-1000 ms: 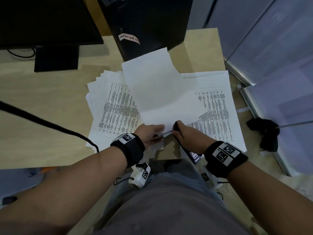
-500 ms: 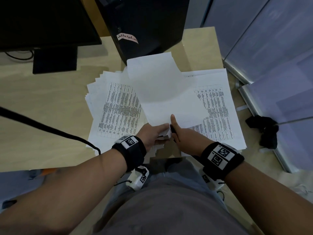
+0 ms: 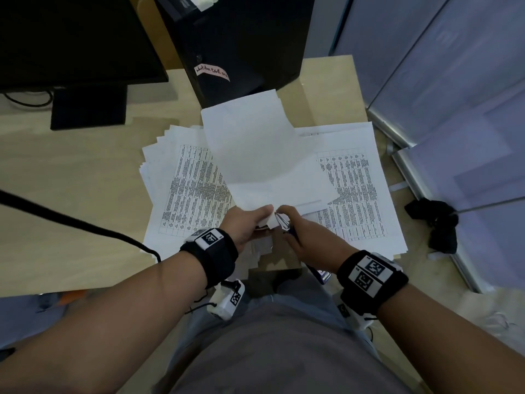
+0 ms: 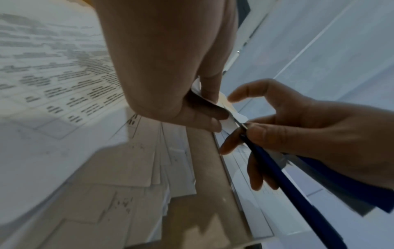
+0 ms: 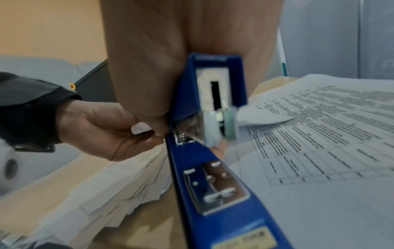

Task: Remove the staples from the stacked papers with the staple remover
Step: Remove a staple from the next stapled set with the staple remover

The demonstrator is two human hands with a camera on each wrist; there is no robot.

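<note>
My left hand (image 3: pixel 257 220) pinches the near corner of a lifted set of white sheets (image 3: pixel 255 155), thumb on top, fingers underneath (image 4: pixel 209 121). My right hand (image 3: pixel 297 233) grips a blue stapler-style staple remover (image 5: pixel 213 185), whose metal tip (image 3: pixel 282 221) touches that pinched corner. In the left wrist view the blue tool (image 4: pixel 287 185) runs back under my right hand (image 4: pixel 309 126). The staple itself is too small to see. Printed stacks lie on the desk at left (image 3: pixel 187 194) and right (image 3: pixel 355 194).
A black computer tower (image 3: pixel 238 44) stands just behind the papers, with a monitor (image 3: pixel 71 38) at back left. A black cable (image 3: pixel 71 220) crosses the wooden desk (image 3: pixel 56 180) on the left. The desk's right edge borders floor with a black cloth (image 3: pixel 437 223).
My right hand has drawn slightly toward me and turned, so the remover's metal tip now shows at the paper corner. My left hand keeps pinching the lifted sheets.
</note>
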